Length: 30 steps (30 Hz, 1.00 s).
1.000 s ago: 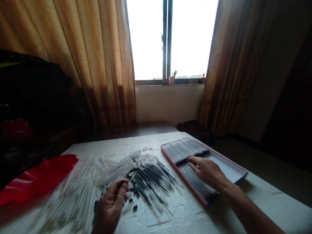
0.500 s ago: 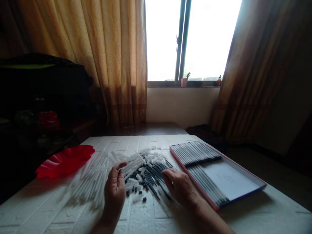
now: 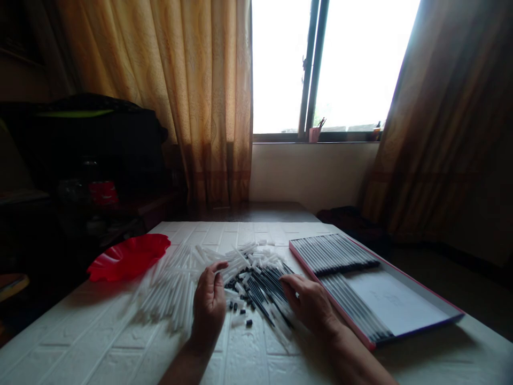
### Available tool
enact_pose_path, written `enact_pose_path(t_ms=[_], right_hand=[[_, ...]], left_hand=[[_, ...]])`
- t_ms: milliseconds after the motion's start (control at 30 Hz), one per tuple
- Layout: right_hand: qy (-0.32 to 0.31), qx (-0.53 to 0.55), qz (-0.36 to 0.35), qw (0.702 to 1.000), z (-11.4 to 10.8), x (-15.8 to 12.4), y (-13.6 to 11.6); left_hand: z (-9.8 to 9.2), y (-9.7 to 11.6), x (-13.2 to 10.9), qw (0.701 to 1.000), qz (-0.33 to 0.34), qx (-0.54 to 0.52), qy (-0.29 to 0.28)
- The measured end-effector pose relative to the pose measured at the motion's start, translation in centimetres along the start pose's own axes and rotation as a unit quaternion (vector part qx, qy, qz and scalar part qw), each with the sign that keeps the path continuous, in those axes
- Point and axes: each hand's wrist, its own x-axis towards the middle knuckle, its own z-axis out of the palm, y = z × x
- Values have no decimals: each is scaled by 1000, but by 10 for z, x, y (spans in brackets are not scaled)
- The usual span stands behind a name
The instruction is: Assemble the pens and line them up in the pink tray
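My left hand [image 3: 210, 299] hovers at the right edge of a pile of clear plastic tubes [image 3: 166, 294]. Its index finger and thumb are curved and apart, with nothing visible between them. My right hand [image 3: 310, 300] is beside a bundle of thin black pen refills [image 3: 264, 291], its fingers bent together at the tips. Whatever they may hold is hidden. Between the hands lie small black caps [image 3: 249, 323] and short, clear plastic pieces [image 3: 262, 259]. Right of my right hand, a shallow box [image 3: 372, 345] holds rows of assembled pens [image 3: 334, 254] with black ends.
A red wavy-edged dish [image 3: 128, 256] rests on the table's left side. White brick-patterned covering [image 3: 128, 358] spreads over the table. Behind it are a dark surface [image 3: 272, 211], curtains [image 3: 212, 107] and a window with a pink pen cup [image 3: 314, 134] on the sill.
The camera has turned slightly left, so everything sits farther right in view. Both hands keep nearly the same pose over the pile.
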Motion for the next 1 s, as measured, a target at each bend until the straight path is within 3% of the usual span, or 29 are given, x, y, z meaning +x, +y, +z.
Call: enact_pose_path(t_ms=[400, 767, 1000], right_hand=[[14, -33, -18, 999, 3, 5, 8], [2, -44, -21, 999, -2, 4, 2], [2, -61, -17, 998, 3, 3, -4]], left_hand=[[1, 7, 1, 999, 40, -2, -4], [3, 8, -1, 999, 10, -17, -26], [-21, 23, -5, 996, -4, -23, -88]])
